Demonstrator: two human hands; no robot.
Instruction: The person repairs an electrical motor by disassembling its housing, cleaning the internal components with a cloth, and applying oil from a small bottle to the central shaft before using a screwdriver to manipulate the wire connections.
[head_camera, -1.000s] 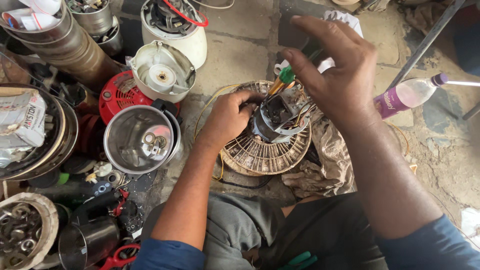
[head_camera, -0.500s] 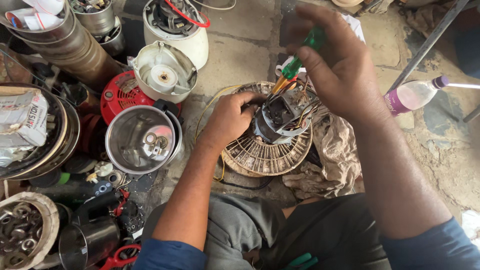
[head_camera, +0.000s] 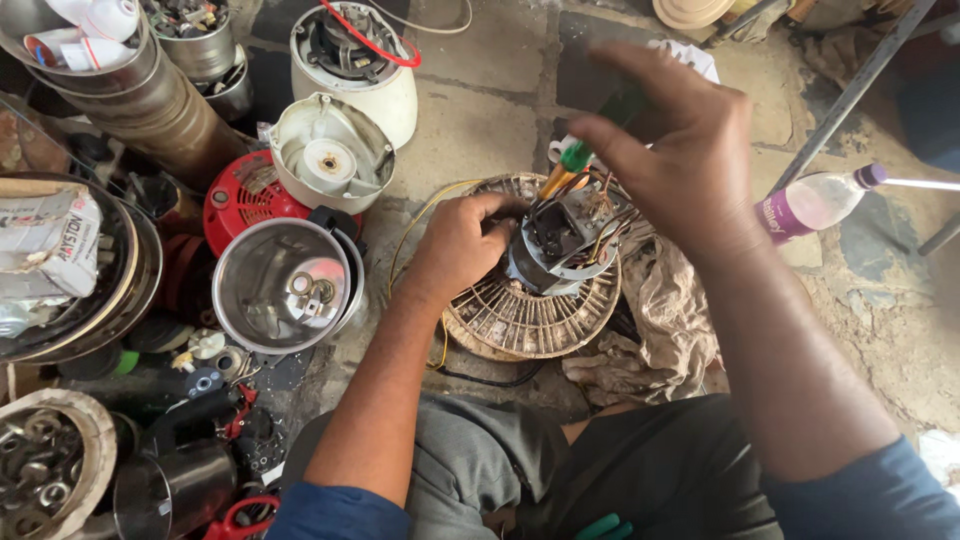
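A small electric motor (head_camera: 560, 250) with exposed wires sits on a round ribbed beige base (head_camera: 530, 320) on the stone floor. My left hand (head_camera: 462, 240) grips the motor's left side, fingers curled against it. My right hand (head_camera: 670, 150) is raised above the motor, closed on a screwdriver with a green and orange handle (head_camera: 565, 168); its tip points down into the motor's top.
A steel jar (head_camera: 285, 285) with small parts inside stands left of the motor, by a red housing (head_camera: 240, 195) and white housings (head_camera: 330, 150). A pale plastic bottle (head_camera: 815, 200) lies right. A crumpled cloth (head_camera: 660, 320) lies beside the base. Tins and bowls crowd the left.
My right hand has shifted left and up over the motor with the screwdriver. My left hand has stayed on the motor.
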